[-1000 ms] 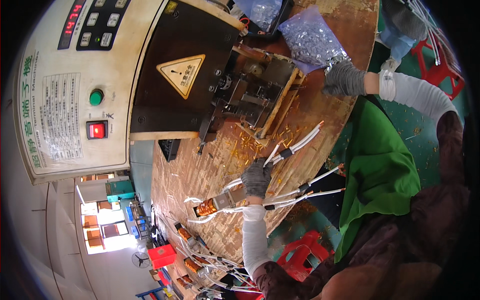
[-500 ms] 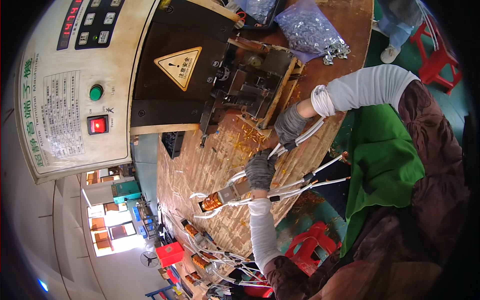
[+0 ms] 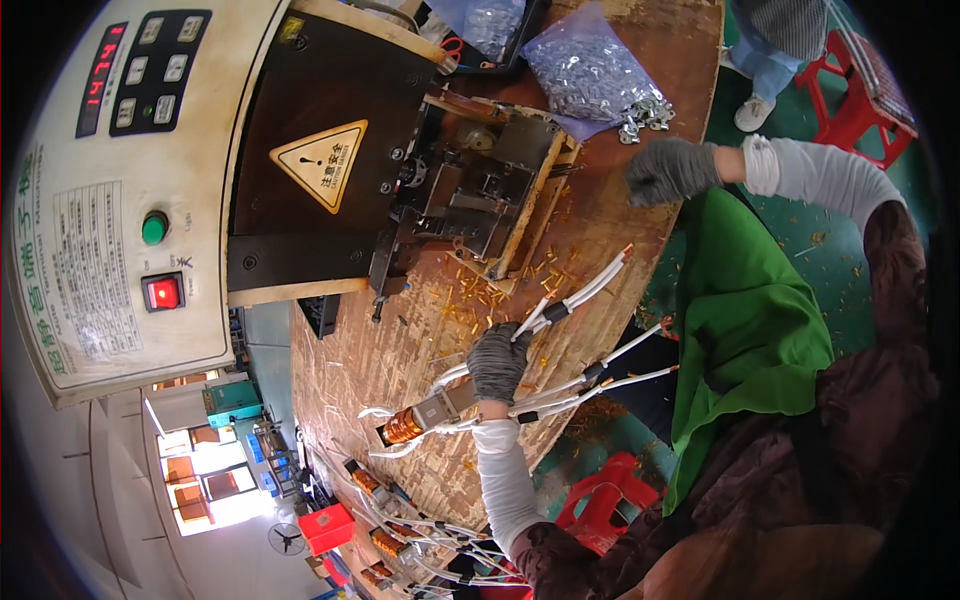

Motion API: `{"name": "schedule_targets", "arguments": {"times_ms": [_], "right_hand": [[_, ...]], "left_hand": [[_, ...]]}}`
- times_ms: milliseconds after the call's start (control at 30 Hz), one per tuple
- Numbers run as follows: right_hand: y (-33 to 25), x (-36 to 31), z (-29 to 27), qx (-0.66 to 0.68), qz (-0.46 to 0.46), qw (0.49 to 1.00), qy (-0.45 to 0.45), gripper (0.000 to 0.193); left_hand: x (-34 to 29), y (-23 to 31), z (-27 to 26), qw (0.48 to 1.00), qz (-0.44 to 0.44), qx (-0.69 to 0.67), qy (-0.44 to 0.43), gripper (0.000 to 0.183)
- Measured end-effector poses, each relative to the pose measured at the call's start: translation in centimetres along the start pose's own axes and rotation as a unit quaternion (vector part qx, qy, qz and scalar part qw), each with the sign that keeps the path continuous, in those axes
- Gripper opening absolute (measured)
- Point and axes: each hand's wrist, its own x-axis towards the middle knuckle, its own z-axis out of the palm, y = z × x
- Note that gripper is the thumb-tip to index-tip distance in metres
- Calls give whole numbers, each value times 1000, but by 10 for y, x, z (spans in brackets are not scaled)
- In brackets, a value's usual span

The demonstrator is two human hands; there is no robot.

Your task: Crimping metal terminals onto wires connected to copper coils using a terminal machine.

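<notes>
My left hand (image 3: 498,362), in a grey glove, is closed around white-sleeved wires (image 3: 592,284) just above the bench. Their far ends show bare copper, and a black band wraps them. Those wires lead to a copper-wound coil with a metal core (image 3: 402,427) beside my left wrist. Two more white leads (image 3: 632,382) from it reach over the bench edge. My right hand (image 3: 672,172), also grey-gloved, is off the wires with its fingers curled, near a small heap of metal terminals (image 3: 645,118). Whatever its fingers may hold is hidden.
A terminal crimping machine (image 3: 465,195) stands at the upper left. A clear bag of terminals (image 3: 590,72) lies beyond it. Copper-coloured scraps (image 3: 480,292) litter the wooden bench (image 3: 345,375). More coils (image 3: 388,542) lie at the bottom. A green cloth (image 3: 745,335) covers my lap.
My right hand has let go of the white wires and moved up and right, toward the loose terminals. The left hand keeps its hold. The whole view has shifted slightly.
</notes>
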Motion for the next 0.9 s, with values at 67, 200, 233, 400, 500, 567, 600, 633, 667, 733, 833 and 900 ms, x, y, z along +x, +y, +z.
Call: {"name": "schedule_targets", "arguments": {"times_ms": [67, 200, 233, 400, 500, 567, 600, 633, 667, 733, 833, 900], "right_hand": [[1, -2, 15, -46, -34, 998, 1, 30], [-23, 4, 47, -103, -146, 983, 46, 29], [-32, 8, 51, -102, -145, 983, 50, 29], [-19, 13, 79, -151, -208, 966, 26, 22], [-27, 7, 72, -177, -239, 953, -48, 23], [-25, -1, 65, -186, -227, 954, -58, 25], [-26, -6, 58, -209, -209, 952, -87, 27], [-45, -6, 41, -233, -202, 944, -117, 29], [-53, -5, 31, -234, -211, 942, -119, 29], [-18, -22, 21, -255, -102, 960, -59, 25], [4, -11, -8, -290, -30, 952, 99, 22], [-4, -13, -28, -334, 30, 935, 116, 23]], "left_hand": [[2, 0, -2, 1000, 10, -13, 6, 22], [-1, 0, 1, 999, -33, -8, -1, 20], [-3, -1, 2, 999, -29, -17, 28, 19], [1, 2, 10, 997, 29, -30, 72, 17], [-6, 1, 2, 999, 6, -8, 46, 17], [-3, 2, 7, 999, 8, -10, 47, 16], [0, 3, 9, 999, 5, -14, 44, 16], [-6, 0, 8, 999, -9, -12, 47, 16], [-11, -3, 7, 998, -17, -9, 51, 16], [-2, 5, 8, 999, 4, -1, 33, 16], [-8, 3, 2, 1000, 1, -1, 29, 18], [-1, 10, -2, 999, 13, -18, 28, 21]]}}
